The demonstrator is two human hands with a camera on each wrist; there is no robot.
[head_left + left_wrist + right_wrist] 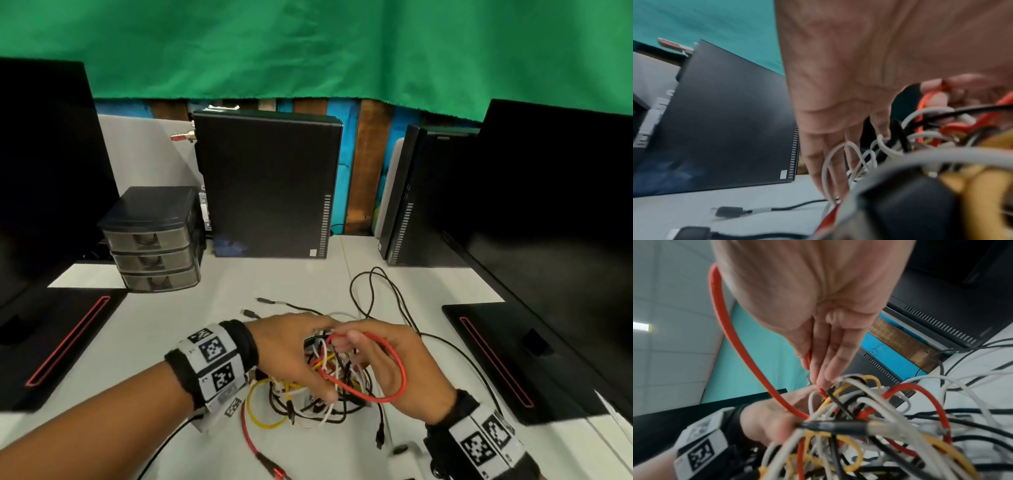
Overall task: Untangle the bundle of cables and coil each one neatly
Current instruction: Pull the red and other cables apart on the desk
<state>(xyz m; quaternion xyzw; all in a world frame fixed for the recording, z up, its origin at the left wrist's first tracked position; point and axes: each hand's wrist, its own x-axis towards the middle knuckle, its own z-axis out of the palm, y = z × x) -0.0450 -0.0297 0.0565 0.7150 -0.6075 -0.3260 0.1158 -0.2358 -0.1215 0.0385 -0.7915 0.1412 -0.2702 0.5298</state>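
While the white table [301,281] carries two black computer towers [267,185] at its rear, the bundle of cables [325,387] lies near its front edge, between both hands. The left hand [291,353] reaches into the bundle, fingers threaded among white strands; its grasp cannot be determined. The right hand [394,363] pinches a red cable [399,370] looped over its back.

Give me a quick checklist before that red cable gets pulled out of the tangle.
1. Right hand has a grip on the red cable: ok, its loop hangs round the hand.
2. Left hand steadies the bundle: ok.
3. Red cable is clear of other cables: not ok, it runs into the knot.
4. Red plug lies loose on the table: ok.
5. Nothing coiled yet: ok.
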